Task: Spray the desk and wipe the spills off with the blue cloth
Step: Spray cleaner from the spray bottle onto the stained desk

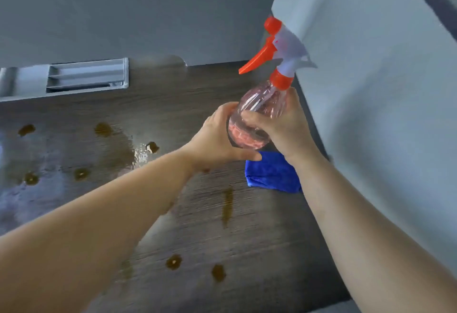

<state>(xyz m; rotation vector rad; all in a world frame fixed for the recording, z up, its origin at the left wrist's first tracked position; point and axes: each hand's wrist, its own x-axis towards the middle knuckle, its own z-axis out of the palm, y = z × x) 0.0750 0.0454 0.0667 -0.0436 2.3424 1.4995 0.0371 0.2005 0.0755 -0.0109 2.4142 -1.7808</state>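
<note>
A clear spray bottle (259,105) with an orange trigger and white head is held above the right side of the dark wooden desk (193,226). My left hand (217,139) cups the bottle's lower body from the left, and my right hand (284,124) grips it from the right. Its nozzle points left. A folded blue cloth (269,174) lies on the desk just below both hands, partly hidden by my right wrist. Several brown spills dot the desk, among them a spot (103,128) at the centre left and a streak (227,206) in front of the cloth. A wet sheen (141,152) shows near the middle.
A grey partition wall (371,114) runs along the desk's right edge, close to the bottle's head. At the back left a grey cable tray (86,75) is set into the desk. A grey wall stands behind the desk.
</note>
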